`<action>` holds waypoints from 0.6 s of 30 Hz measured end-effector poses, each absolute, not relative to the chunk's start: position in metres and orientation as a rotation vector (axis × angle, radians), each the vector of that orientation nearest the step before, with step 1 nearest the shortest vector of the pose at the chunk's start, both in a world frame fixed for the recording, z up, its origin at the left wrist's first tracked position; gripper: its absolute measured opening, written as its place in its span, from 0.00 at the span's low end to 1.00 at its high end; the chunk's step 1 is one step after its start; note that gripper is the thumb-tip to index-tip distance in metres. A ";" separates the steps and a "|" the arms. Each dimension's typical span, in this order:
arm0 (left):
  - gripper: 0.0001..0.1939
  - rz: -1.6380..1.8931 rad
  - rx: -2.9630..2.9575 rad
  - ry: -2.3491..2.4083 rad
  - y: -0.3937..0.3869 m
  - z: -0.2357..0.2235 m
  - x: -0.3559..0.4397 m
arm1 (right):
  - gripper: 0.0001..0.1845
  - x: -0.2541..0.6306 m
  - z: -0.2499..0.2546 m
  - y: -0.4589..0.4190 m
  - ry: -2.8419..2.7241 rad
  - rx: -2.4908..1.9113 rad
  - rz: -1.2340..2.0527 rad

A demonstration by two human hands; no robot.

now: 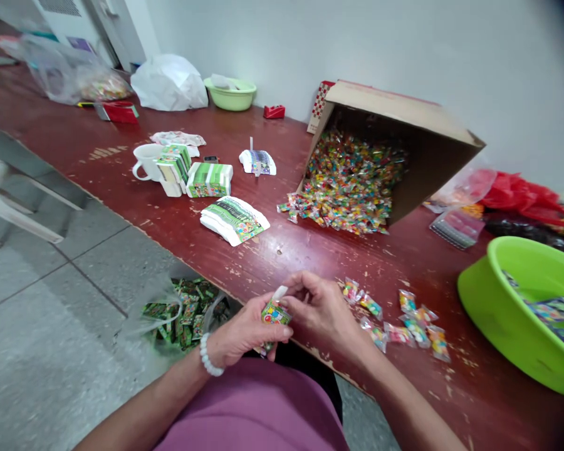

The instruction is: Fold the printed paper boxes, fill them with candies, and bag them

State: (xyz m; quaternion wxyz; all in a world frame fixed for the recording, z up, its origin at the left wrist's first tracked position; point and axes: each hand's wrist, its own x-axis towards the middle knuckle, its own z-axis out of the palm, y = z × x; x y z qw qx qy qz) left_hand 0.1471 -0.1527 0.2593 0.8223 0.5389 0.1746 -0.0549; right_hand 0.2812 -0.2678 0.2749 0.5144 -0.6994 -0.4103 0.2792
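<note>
Workpiece: one small green box (276,315), held at the near edge of the table (310,258), on the person's side of the carton (399,106) and left of it. Left hand (252,321): wrapped around the box, thumb laid across its printed face. Right hand (318,307): bent, thumb and forefinger at the box's upper end, beside a raised white flap (280,292). From where I stand, I cannot tell whether these fingertips pinch the flap or only rest near it.

Step in hand, as judged: working the upper end of the box. The next move on it calls for a steady left-hand hold that does not crush the sides, plus light fingertip control at the flap.

Surroundings, by position from the carton. At its mouth: a spill of wrapped candies (348,188). Nearer the person: loose candies (416,329), beside the right forearm. To its right and nearer: a green basin (491,319). To its left: a stack of printed cards (237,220), then, farther out, a white mug (145,156). Left and below table level: a plastic bag (211,311) of green packets (190,313).
</note>
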 end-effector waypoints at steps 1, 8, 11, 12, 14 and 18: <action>0.20 -0.105 1.098 0.369 -0.153 0.259 0.146 | 0.07 0.278 0.278 -0.268 -1.046 -1.708 0.633; 0.26 -0.010 0.725 0.514 -0.142 0.251 0.146 | 0.07 0.265 0.269 -0.271 -0.781 -1.682 0.434; 0.23 0.037 0.661 0.531 -0.141 0.250 0.147 | 0.09 0.253 0.253 -0.267 -0.655 -1.565 0.574; 0.21 0.066 0.660 0.551 -0.142 0.250 0.147 | 0.09 0.248 0.249 -0.265 -0.653 -1.526 0.618; 0.18 0.119 0.681 0.603 -0.145 0.249 0.147 | 0.09 0.241 0.245 -0.261 -0.645 -1.464 0.657; 0.18 0.181 0.765 0.638 -0.148 0.248 0.144 | 0.12 0.237 0.243 -0.255 -0.542 -1.305 0.827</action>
